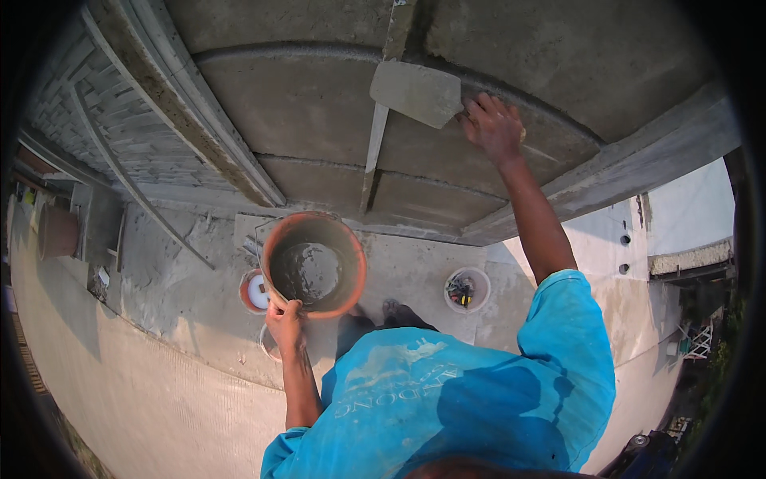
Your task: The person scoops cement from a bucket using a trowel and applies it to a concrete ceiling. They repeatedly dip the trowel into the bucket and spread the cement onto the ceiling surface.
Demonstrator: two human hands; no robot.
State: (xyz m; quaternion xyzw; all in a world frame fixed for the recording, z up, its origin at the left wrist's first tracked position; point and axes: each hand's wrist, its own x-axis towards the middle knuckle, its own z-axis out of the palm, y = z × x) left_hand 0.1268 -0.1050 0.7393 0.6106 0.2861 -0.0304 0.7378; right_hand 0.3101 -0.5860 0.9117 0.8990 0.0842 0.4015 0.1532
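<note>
My left hand (286, 326) grips the near rim of an orange bucket (359, 275), tilted with its mouth toward me. Wet grey mortar (313, 270) lies inside. Up at the wall, my right hand (493, 126) is closed round the handle of a trowel (416, 92); fingers cover most of that handle. The broad blade, coated in grey, points left across a pale vertical strip (375, 148). Whether it touches the wall (303, 104) cannot be made out. Dark curved grooves run across the grey wall face around the blade.
On the floor, a white bucket (485, 302) with hand tools stands to the right. A small orange bucket (245, 294) holding something white is left of the large one. A long thin strip (136, 180) leans at the left, near a brown pot (57, 233). A concrete ledge (614, 180) borders the wall.
</note>
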